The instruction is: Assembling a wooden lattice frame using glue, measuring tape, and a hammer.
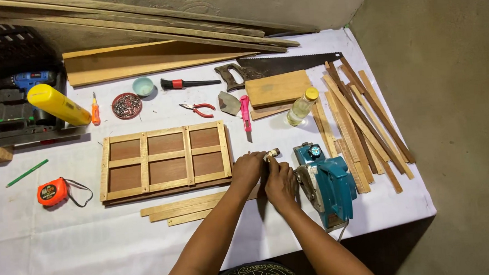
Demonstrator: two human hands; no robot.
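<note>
Both hands meet over the white-covered worktop [66, 241]: the left hand [248, 168] and right hand [280, 181] have their fingers [264, 165] closed together on a small metal-tipped piece [272, 153], held just above the cloth. Immediately right of the fingers a teal electric planer [328, 182] blocks sideways travel, with loose wood strips [361, 131] beyond reaching toward the worktop edge. Left of them lies a gridded wooden frame [165, 160], flat slats [184, 209] below it, and a pink utility knife [245, 113] above; bare cloth remains toward the near edge.

Small metal-tipped piece [271, 154] (details unclear), pinched between both hands, above white tabletop
</note>
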